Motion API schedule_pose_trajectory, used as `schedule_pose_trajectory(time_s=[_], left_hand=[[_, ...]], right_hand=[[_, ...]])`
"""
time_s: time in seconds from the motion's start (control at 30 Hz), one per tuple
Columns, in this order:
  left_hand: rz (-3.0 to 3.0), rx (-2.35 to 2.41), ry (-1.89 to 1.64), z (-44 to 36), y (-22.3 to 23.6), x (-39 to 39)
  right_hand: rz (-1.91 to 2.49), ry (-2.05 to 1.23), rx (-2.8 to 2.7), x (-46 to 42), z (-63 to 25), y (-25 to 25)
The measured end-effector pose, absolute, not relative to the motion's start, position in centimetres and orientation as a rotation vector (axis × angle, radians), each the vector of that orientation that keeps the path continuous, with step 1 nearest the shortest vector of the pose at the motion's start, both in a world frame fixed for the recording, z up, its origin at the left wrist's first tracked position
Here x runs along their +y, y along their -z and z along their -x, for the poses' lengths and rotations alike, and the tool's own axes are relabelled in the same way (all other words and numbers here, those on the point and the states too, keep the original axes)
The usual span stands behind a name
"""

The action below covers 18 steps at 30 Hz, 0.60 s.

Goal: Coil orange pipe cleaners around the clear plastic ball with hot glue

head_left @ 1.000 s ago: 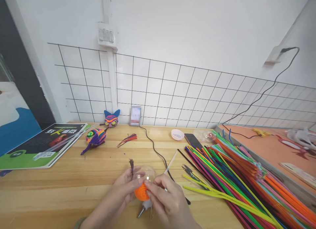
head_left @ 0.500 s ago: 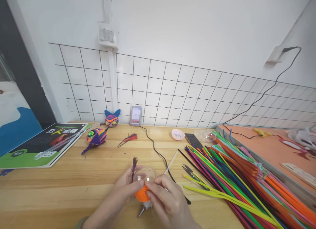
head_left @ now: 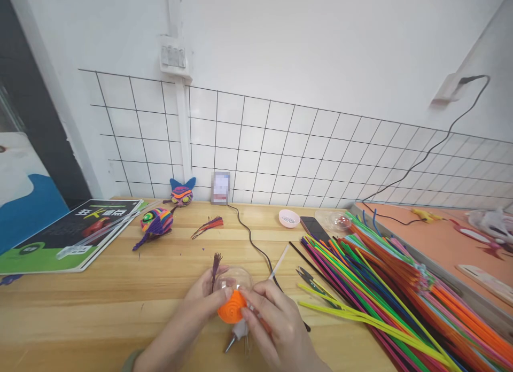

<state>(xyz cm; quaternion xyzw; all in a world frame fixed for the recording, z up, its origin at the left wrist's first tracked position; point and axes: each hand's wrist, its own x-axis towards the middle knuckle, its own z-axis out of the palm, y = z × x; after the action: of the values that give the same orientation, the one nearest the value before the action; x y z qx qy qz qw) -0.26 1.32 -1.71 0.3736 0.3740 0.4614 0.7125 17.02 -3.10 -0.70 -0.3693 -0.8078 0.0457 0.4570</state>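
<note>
My left hand [head_left: 204,294] is closed around a clear plastic ball [head_left: 236,276], thumb against its near side. An orange coil of pipe cleaner [head_left: 231,309], wound in a flat spiral, covers the ball's lower part facing me. With thumb and index finger, my right hand [head_left: 276,318] pinches the coil's right edge. A dark purple tassel [head_left: 216,268] stands up beside my left fingers. Under my hands lies a glue gun [head_left: 239,332], its metal nozzle pointing down-left; my right hand hides much of it. A whitish glue stick [head_left: 279,262] slants up behind that hand.
Coloured pipe cleaners [head_left: 360,286] fill the right side, with small scissors [head_left: 308,278] beside them. Behind are a pink bowl [head_left: 289,218], a dark phone [head_left: 315,227] and a black cord [head_left: 252,241]. Yarn-like figures [head_left: 156,222] and a magazine [head_left: 80,238] lie left.
The ball has turned and shifted slightly left, so more of the orange spiral faces me. The tassel leans a little more, and my right fingers have moved slightly along the coil's edge.
</note>
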Motion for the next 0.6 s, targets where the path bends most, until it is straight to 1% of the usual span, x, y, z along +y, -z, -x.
schedule_pose_trajectory(time_s=[0.17,0.43,0.6], left_hand=[[-0.794,0.902,-1.09,0.6,0.1,1.3],[-0.734,0.944,-1.112,1.0,-0.2,1.9],[-0.733,0.906,-1.06,1.3,-0.3,1.8]], right_hand=[[0.934,-0.368,-1.806,-2.9,-17.5,0.4],[1.039,-0.489,-1.524,-2.6,-17.8,0.2],[1.051,-0.753,-1.277,-2.4,-17.8,0.7]])
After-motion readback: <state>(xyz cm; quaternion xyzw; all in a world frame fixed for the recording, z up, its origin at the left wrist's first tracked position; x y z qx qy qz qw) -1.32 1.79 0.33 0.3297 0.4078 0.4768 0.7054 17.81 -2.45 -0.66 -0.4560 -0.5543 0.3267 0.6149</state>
